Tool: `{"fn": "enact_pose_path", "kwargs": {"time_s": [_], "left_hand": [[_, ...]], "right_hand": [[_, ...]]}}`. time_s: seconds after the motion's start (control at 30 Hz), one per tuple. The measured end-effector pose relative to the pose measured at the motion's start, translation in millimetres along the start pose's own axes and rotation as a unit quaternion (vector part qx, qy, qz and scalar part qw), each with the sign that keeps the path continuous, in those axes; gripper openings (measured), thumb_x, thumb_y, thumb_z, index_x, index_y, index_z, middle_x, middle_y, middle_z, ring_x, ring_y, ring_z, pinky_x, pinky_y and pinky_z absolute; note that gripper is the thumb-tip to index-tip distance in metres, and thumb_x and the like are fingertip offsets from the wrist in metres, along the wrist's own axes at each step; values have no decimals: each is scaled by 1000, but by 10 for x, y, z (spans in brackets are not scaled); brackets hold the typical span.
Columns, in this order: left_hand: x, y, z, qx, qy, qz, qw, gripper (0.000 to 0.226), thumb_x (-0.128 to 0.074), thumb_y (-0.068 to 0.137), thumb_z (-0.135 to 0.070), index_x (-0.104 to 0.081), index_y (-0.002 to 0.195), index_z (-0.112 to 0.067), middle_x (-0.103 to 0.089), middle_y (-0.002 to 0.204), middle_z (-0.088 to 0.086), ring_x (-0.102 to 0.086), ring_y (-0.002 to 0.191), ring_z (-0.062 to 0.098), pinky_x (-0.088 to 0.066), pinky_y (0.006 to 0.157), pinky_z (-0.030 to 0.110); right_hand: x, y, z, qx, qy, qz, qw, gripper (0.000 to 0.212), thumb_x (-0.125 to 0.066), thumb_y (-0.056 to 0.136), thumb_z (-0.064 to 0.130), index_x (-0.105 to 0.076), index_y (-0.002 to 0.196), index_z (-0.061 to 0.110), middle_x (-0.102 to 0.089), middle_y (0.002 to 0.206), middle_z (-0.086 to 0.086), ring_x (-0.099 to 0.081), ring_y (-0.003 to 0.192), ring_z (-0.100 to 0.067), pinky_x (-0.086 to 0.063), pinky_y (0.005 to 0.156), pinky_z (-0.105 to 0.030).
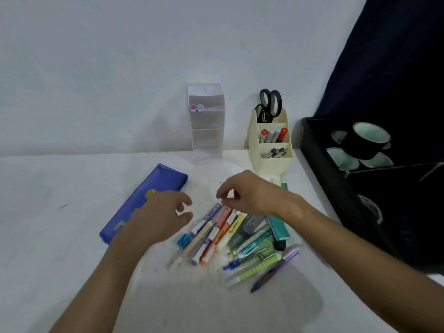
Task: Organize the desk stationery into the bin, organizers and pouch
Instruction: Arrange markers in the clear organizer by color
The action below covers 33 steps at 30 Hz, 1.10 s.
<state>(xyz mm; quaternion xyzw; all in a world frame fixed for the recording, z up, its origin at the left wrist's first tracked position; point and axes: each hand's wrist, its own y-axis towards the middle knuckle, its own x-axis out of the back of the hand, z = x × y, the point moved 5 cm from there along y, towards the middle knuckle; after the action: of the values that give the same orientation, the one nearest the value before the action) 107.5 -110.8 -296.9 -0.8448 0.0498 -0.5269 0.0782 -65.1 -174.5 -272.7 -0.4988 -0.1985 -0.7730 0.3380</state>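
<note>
The room is dim and the light flat and cool, giving the white table [60, 236] and the wall [96, 68] a bluish-grey cast. A bright washed-out patch sits mid-table, and the arms cast soft shadows on the near side. The left hand [163, 215] is smeared with motion blur; the right hand [247, 193] is a little sharper. Everything looks soft and grainy. The black bin [319, 164] on the right bends outward from wide-angle distortion.

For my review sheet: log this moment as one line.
left hand: open above pile | right hand: fingertips at pink highlighter | blue pouch: flat on table
</note>
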Motion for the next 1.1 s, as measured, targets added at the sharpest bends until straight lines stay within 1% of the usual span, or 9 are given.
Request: {"fn": "enact_pose_path", "kwargs": {"time_s": [0.07,0.2,0.3,0.47,0.67,0.77,0.9,1.0,1.1], "left_hand": [[-173,-116,106,28,8,51,998,25,-63,88,-33,-63,110,-23,-61,94,-9,-60,83,9,-50,75,25],[-224,-184,61,40,21,75,996,7,-63,88,-32,-64,91,-26,-63,89,-8,-61,78,8,-51,70,24],[-275,-243,-47,37,64,114,991,14,-65,83,-31,-58,72,-28,-62,83,-6,-62,76,12,-48,62,24],[-421,-432,-128,47,177,146,972,29,-66,83,-43,-52,102,-24,-58,105,-2,-57,89,15,-47,76,28],[-447,-392,-123,58,105,99,988,26,-56,92,-24,-50,117,-25,-54,92,-5,-55,79,9,-44,62,19],[-357,-420,-65,60,75,73,993,36,-56,92,-23,-48,127,-27,-60,103,-6,-57,83,9,-51,69,22],[7,-412,-96,44,-77,-7,996,64,-64,87,-20,-31,139,-37,-59,96,-15,-61,74,7,-48,59,17],[363,-307,-171,26,-210,-72,975,93,-71,76,-10,-16,142,-44,-59,90,-3,-63,69,13,-50,56,18],[727,-122,-348,-8,-298,-128,946,90,-75,75,-8,-23,138,-46,-61,92,2,-69,64,19,-56,57,21]], "right_hand": [[-136,-89,-151,-23,-3,14,1000,23,-60,91,20,-69,112,18,-66,113,3,-48,79,0,-37,75,-15],[-282,-73,-249,-21,-45,60,997,27,-57,92,17,-65,118,18,-63,119,3,-54,97,-12,-44,84,-26],[-344,-34,-271,-25,-89,92,991,34,-52,93,11,-62,123,23,-61,121,5,-50,109,-17,-47,90,-36],[-399,-2,-343,-39,-102,71,991,37,-53,92,8,-62,123,26,-63,119,-2,-55,108,-21,-50,88,-41],[-329,-42,-353,0,-118,50,992,28,-50,95,18,-65,119,24,-66,112,1,-50,102,-20,-43,84,-34],[-202,-82,-331,-8,-114,47,992,29,-47,98,20,-62,122,25,-64,111,4,-43,99,-18,-37,86,-34],[121,-229,-326,-56,65,16,996,28,-45,99,21,-60,124,21,-59,107,7,-53,97,-12,-42,86,-25],[417,-284,-291,-68,162,-55,983,27,-44,100,21,-60,122,19,-64,95,2,-60,87,-12,-50,78,-26],[733,-230,-223,-59,192,-145,969,24,-48,98,24,-60,118,18,-65,85,3,-63,80,-13,-53,74,-29]]}}
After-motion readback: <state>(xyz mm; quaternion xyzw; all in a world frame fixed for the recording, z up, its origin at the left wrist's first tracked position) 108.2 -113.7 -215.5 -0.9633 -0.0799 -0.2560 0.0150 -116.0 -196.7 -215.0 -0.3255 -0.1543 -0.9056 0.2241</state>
